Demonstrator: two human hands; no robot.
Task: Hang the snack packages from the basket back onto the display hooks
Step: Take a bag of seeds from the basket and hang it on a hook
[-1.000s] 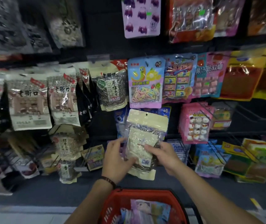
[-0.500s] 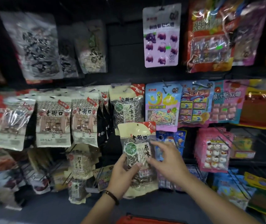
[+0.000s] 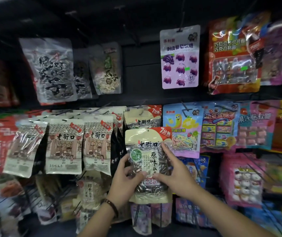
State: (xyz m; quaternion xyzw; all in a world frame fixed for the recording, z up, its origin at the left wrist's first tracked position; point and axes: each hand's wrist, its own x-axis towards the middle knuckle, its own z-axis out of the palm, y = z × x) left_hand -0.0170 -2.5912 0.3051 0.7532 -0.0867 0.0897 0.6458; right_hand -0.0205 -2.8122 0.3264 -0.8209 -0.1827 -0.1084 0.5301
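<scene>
I hold a beige sunflower-seed packet (image 3: 146, 144) with a red corner and a green round label upright in front of the middle row of the display. My left hand (image 3: 125, 180) grips its left edge, thumb on the front. My right hand (image 3: 172, 175) grips its right side, fingers spread over the front. Directly behind and above it hangs a matching seed packet (image 3: 142, 119) on a hook (image 3: 137, 108). The held packet's top hole sits a little below that hook. The basket is out of view.
Packets hang in dense rows: brown-and-white seed bags (image 3: 63, 144) to the left, a pink worm-candy bag (image 3: 183, 129) to the right, a purple grape-gummy bag (image 3: 179, 57) above. Bare black hooks (image 3: 130, 34) jut out of the top row. More packets hang below (image 3: 147, 214).
Both hands lifted the seed packet up and turned its printed front toward me. It now stands closer to the matching packet's hook. My view tilted upward and the red basket dropped out of sight.
</scene>
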